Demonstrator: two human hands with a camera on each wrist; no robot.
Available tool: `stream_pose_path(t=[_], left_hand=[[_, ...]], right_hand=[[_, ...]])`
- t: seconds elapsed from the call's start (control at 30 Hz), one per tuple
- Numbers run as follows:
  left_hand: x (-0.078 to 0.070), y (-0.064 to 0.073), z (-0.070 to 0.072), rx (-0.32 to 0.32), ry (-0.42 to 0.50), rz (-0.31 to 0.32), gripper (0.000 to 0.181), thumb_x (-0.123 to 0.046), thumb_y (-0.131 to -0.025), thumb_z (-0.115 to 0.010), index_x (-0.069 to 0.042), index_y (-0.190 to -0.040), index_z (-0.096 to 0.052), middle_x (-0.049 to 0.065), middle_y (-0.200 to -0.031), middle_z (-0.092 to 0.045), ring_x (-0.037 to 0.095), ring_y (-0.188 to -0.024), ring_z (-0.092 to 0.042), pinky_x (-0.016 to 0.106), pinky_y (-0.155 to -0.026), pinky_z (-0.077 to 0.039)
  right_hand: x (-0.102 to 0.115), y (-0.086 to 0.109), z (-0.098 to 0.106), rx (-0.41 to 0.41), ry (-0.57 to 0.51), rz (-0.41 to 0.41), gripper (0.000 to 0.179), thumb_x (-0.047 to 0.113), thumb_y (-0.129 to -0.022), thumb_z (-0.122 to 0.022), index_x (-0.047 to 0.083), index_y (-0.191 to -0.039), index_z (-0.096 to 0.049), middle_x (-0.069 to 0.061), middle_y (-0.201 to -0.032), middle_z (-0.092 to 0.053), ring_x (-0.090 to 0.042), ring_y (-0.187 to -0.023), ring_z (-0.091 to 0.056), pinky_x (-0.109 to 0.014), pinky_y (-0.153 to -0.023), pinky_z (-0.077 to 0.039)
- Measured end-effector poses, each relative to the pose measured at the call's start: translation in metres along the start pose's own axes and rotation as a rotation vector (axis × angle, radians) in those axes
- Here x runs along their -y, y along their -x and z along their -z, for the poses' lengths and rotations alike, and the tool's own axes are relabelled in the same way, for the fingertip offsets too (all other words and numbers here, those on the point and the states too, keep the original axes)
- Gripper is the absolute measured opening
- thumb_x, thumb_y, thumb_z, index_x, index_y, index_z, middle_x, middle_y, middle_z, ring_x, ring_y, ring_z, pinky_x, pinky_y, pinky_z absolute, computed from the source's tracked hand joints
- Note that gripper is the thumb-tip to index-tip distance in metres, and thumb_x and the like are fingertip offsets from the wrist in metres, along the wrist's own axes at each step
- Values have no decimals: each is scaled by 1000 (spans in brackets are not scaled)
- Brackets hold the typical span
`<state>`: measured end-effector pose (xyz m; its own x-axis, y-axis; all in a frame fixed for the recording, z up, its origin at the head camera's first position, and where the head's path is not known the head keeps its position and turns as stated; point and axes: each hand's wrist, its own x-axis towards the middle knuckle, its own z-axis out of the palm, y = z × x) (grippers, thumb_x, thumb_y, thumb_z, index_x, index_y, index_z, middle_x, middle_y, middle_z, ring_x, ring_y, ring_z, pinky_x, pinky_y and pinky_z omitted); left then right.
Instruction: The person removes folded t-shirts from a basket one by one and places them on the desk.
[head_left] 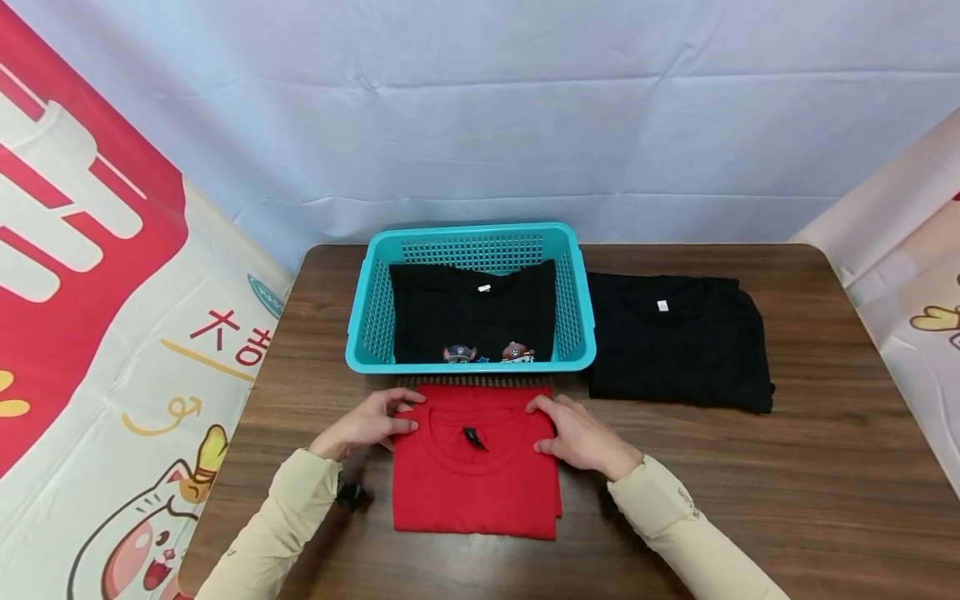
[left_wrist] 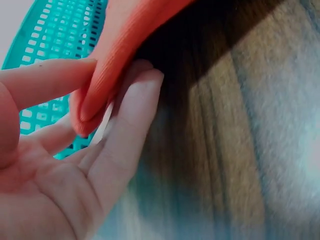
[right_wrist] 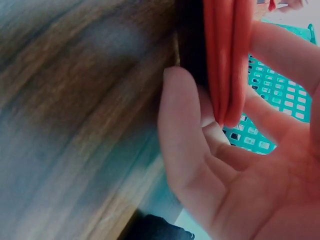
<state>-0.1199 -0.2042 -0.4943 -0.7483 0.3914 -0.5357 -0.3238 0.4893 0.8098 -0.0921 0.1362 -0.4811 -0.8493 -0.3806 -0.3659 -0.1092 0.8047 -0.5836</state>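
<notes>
A folded red T-shirt [head_left: 480, 492] lies in front of the basket, its round neckline and dark label facing up. My left hand [head_left: 372, 421] grips its left edge near the collar; in the left wrist view the thumb is on top and fingers reach beneath the red cloth [left_wrist: 120, 55]. On the opposite edge my right hand [head_left: 577, 433] pinches the folded layers, which stand out as several red folds [right_wrist: 227, 65] between thumb and fingers in the right wrist view. Lifted cloth shows a dark gap over the table in both wrist views.
Just behind the shirt stands a turquoise plastic basket [head_left: 472, 367] holding a folded black T-shirt [head_left: 472, 321] with cartoon figures. Another folded black T-shirt [head_left: 678, 350] lies right of the basket on the brown wooden table [head_left: 795, 467]. A white cloth [head_left: 487, 125] hangs along the back edge.
</notes>
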Motion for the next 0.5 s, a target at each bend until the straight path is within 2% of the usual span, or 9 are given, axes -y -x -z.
stream_pose_path(t=[0.17, 0.33, 0.43, 0.5], left_hand=[[-3, 6, 6, -1, -37, -21, 47, -17, -91, -65, -2, -133, -51, 16, -109, -61, 17, -77, -63, 39, -69, -60], [-11, 15, 14, -44, -142, -61, 50, -21, -90, -68, -1, -133, -51, 18, -113, -61, 23, -84, -61, 34, -72, -55], [-17, 23, 23, -20, -227, -89, 54, -23, -88, -70, 0, -133, -51, 20, -119, -59, 26, -97, -60, 33, -78, -53], [-21, 29, 32, 17, -294, -108, 53, -24, -87, -70, 2, -130, -53, 20, -122, -60, 25, -103, -58, 32, -82, -52]], right_hand=[[-1, 0, 3, 21, 22, -23, 53, 22, -80, -78, 18, -128, -56, -7, -115, -57, -21, -98, -53, -39, -79, -53], [-2, 3, 9, 35, 74, -52, 60, 26, -80, -77, 13, -134, -53, -12, -122, -58, -25, -104, -54, -44, -83, -55], [-1, 8, 15, 21, 129, -42, 62, 28, -82, -76, 8, -135, -52, -14, -124, -59, -27, -105, -56, -46, -85, -55], [2, 12, 21, 11, 145, -25, 60, 28, -83, -75, 5, -134, -54, -13, -115, -62, -24, -97, -58, -42, -80, -56]])
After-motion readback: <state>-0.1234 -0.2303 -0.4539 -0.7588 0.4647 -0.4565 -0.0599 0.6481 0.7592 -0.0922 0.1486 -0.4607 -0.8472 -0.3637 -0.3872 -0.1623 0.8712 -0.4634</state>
